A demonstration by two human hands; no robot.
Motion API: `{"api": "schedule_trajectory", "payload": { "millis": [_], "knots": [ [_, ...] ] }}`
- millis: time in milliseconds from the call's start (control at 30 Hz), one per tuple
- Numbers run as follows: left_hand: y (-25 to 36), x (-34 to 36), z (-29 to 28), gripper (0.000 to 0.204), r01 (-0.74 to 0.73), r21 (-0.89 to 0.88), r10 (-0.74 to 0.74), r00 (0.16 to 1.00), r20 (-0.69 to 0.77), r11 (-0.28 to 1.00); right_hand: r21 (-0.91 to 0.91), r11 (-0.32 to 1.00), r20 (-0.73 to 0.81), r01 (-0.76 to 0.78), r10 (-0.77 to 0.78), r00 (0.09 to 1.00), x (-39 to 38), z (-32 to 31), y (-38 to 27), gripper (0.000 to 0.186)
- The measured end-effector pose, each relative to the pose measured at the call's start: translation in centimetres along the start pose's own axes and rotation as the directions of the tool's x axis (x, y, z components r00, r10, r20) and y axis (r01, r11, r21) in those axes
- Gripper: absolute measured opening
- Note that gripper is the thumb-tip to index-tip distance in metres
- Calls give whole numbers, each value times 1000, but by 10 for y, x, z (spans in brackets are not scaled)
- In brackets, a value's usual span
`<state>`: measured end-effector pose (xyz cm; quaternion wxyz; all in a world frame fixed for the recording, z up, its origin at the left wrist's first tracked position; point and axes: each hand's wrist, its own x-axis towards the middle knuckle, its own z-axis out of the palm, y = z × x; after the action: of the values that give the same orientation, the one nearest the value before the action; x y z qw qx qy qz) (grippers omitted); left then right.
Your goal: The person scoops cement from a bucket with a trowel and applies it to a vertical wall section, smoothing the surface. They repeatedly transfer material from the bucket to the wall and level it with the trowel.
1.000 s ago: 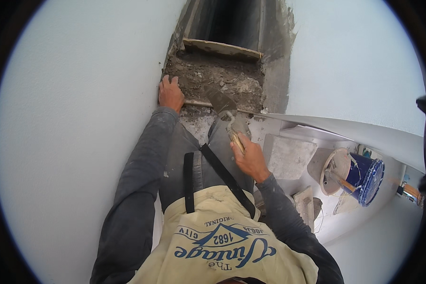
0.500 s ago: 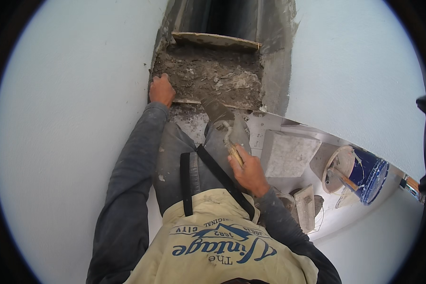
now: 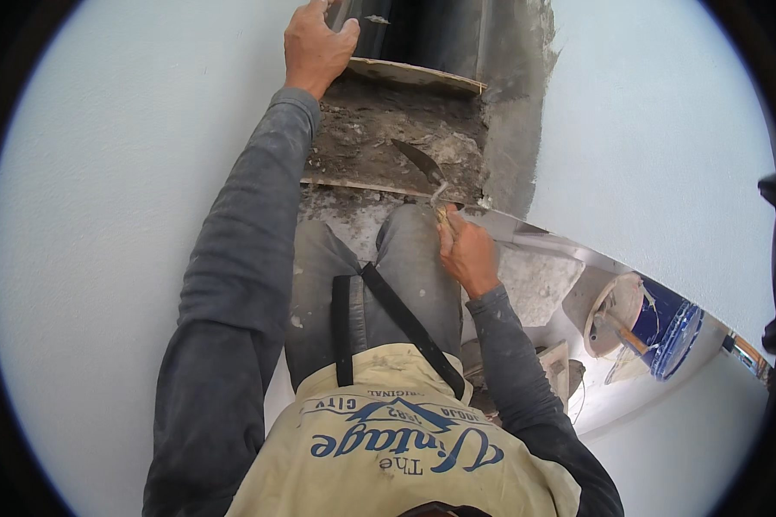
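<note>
My left hand (image 3: 317, 50) is raised at the left side of the dark opening (image 3: 422, 34), thumb and fingers apart, with nothing seen in it. A small pale fragment (image 3: 377, 18) shows against the dark just right of it. My right hand (image 3: 469, 252) is wrapped round the handle of a trowel (image 3: 421, 162). The trowel's narrow blade points up and left over the rough, mortar-covered ledge (image 3: 353, 142). A thin board (image 3: 418, 76) edges the far side of that ledge, and a thin strip (image 3: 371, 187) runs along its near side.
Smooth pale walls stand on the left (image 3: 129, 215) and right (image 3: 655, 112). On the floor at right are a pale slab (image 3: 535, 280), a blue bucket (image 3: 677, 323) lying on its side, and a hammer (image 3: 627, 334) at its mouth. More dirty tools (image 3: 556, 366) lie behind my right forearm.
My left hand has moved from the ledge's left end up to the opening, its fingers now spread. My right hand has moved forward, bringing the trowel blade over the ledge.
</note>
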<state>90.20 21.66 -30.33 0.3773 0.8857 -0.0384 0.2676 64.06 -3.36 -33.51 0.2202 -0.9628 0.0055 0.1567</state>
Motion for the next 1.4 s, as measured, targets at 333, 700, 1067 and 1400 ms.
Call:
{"api": "schedule_trajectory", "payload": {
  "millis": [333, 700, 1067, 1400],
  "knots": [
    [-1, -150, -94, 24, 396, -68, -397, 918, -1, 916, -5, 997, -123, -80, 79, 989, -1, 8, -1, 44],
    [23, -310, -157, 20, 614, 11, -604, 773, 192, 789, 92, 996, -171, -20, 36, 985, 15, 14, 4, 32],
    [16, -350, -166, 19, 596, -14, -580, 787, 213, 803, 538, 662, 296, -522, 432, 852, 25, 0, 12, 38],
    [12, -358, -168, 17, 450, -99, -438, 891, 121, 888, 555, 819, 99, -144, 106, 989, 34, 24, -43, 32]
  ]
}}
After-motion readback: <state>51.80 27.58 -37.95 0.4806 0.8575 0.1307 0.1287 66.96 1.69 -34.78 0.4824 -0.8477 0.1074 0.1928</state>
